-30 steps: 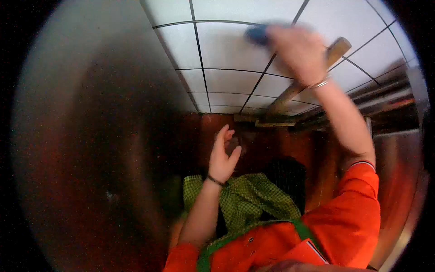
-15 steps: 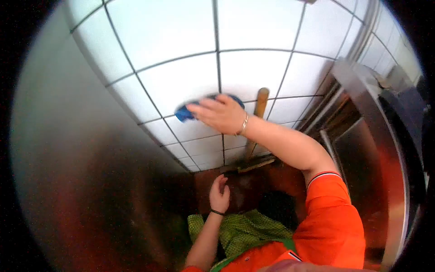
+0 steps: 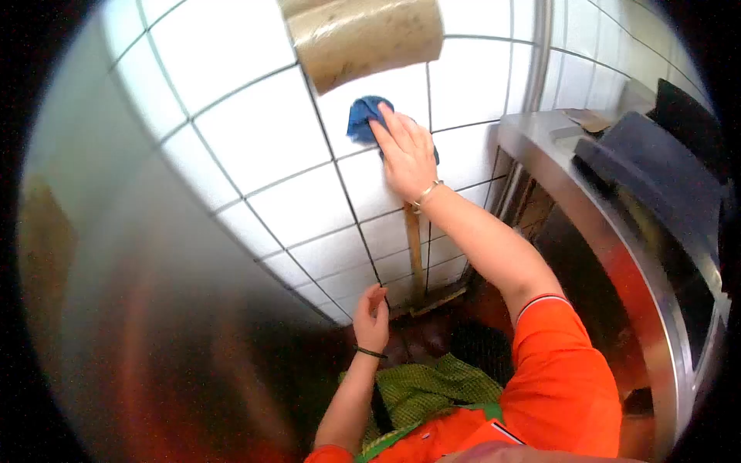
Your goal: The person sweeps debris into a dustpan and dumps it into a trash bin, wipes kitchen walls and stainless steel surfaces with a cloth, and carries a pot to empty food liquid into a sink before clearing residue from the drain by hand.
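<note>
My right hand (image 3: 407, 158) presses a crumpled blue cloth (image 3: 369, 119) flat against the white tiled wall (image 3: 262, 123). Cloth shows past the fingertips and beside the palm; the rest is hidden under the hand. Lower down, my left hand (image 3: 372, 320) hangs in front of the wall's bottom tiles, loosely bent, thumb apart from the fingers, with nothing seen in it. A wooden handle (image 3: 414, 247) stands upright by the wall, its top hidden behind my right hand and wrist.
A brownish, shiny box-like fixture (image 3: 367, 38) juts from the wall above the cloth. On the left rises a smooth metal panel (image 3: 154, 285). To the right is a metal-edged counter (image 3: 610, 224) with dark flat items (image 3: 656, 170) on it. The floor below is dark red.
My right hand has moved up the wall with the blue cloth, its fingers now pointing more upward. The view has shifted up, bringing the brownish fixture into sight. My left hand stays low.
</note>
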The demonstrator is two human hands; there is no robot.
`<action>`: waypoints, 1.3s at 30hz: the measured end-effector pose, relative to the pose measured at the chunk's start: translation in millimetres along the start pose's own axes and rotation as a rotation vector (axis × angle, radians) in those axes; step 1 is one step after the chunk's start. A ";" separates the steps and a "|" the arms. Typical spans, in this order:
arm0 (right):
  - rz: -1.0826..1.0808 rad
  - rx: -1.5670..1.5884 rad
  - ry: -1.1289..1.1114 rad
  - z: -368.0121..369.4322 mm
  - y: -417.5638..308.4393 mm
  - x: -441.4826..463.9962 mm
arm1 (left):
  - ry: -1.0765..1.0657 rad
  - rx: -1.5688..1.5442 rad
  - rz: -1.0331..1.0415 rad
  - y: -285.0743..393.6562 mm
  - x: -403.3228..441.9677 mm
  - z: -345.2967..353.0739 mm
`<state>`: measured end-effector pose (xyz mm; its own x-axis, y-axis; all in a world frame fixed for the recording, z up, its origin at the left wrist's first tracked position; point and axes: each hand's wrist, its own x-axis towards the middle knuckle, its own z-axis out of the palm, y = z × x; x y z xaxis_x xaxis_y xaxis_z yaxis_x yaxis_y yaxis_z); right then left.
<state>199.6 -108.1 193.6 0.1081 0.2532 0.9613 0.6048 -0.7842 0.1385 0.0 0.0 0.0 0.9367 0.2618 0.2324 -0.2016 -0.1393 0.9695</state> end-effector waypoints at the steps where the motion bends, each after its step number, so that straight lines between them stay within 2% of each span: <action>1: 0.131 -0.017 -0.020 -5.4 16.8 8.2 | -0.025 0.008 0.003 16.8 8.8 0.5; 2: 0.263 -0.034 -0.038 -10.3 33.7 16.8 | -0.013 0.004 0.011 35.4 18.2 0.2; 3: 0.557 0.102 -0.055 -19.2 45.4 21.0 | 0.008 -0.003 0.011 55.9 24.1 1.2; 5: 0.744 -0.039 0.103 -14.5 57.6 56.8 | -0.038 0.032 -0.031 99.2 35.7 5.8; 7: 0.782 -0.010 0.178 -20.2 80.5 103.5 | -0.164 0.131 0.023 138.7 48.2 10.3; 11: 0.839 -0.034 0.328 -36.5 143.5 198.8 | -0.225 0.057 -0.087 197.2 72.5 22.8; 14: 0.683 -0.060 0.282 -55.6 176.2 270.1 | -0.273 0.083 -0.073 248.7 94.8 27.5; 17: 0.399 -0.030 0.302 -69.5 184.4 348.8 | -0.303 0.087 -0.095 306.9 114.5 36.5; 19: 0.204 0.150 0.041 -79.4 165.4 393.4 | -0.315 0.088 -0.123 341.6 127.8 44.7; 20: 0.208 0.161 0.048 -84.9 169.2 407.9 | -0.328 0.076 -0.117 355.3 133.9 42.9; 22: 0.234 0.213 -0.251 -102.2 181.1 430.7 | -0.333 0.074 -0.111 385.9 140.1 36.5; 24: 0.407 0.173 0.076 -112.9 236.9 447.5 | -0.356 0.190 -0.052 417.3 144.4 27.9; 25: 0.252 -0.397 0.322 -112.7 245.1 463.8 | -0.327 0.194 -0.040 435.2 148.0 19.1; 27: 0.270 -0.218 0.355 -105.1 227.6 526.3 | -0.342 0.224 -0.064 470.7 148.3 4.8; 29: 0.240 0.137 0.153 -115.5 164.6 586.8 | -0.308 0.226 -0.064 485.8 153.1 -1.8; 31: 0.078 0.191 -0.070 -116.9 109.8 604.9 | -0.307 0.250 0.001 493.6 161.0 -1.6; 33: -0.389 0.224 0.077 -114.9 106.1 586.9 | -0.306 0.224 0.035 517.6 168.0 3.9; 34: -0.512 0.107 -0.156 -111.9 128.1 594.5 | -0.305 0.211 0.068 529.5 170.6 0.7; 35: -0.089 0.395 -0.428 -146.3 143.0 611.4 | -0.283 0.209 0.077 539.1 166.0 -5.5; 36: -0.150 0.182 -0.179 -140.7 181.4 605.4 | -0.315 0.288 0.092 546.8 156.2 -12.9; 37: 0.016 -0.075 -0.104 -150.8 211.3 619.5 | -0.349 0.369 0.117 550.7 151.0 -21.4; 38: -0.001 -0.070 -0.084 -149.0 210.4 648.6 | -0.362 0.288 0.092 549.5 144.6 -30.3; 39: 0.108 0.003 0.037 -148.5 207.5 678.4 | -0.343 0.288 0.112 550.2 148.5 -35.5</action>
<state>281.3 -183.2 909.8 0.1433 0.1466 0.9788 0.5936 -0.8041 0.0335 18.1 -3.9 570.7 0.9641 -0.0948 0.2482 -0.2647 -0.4215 0.8673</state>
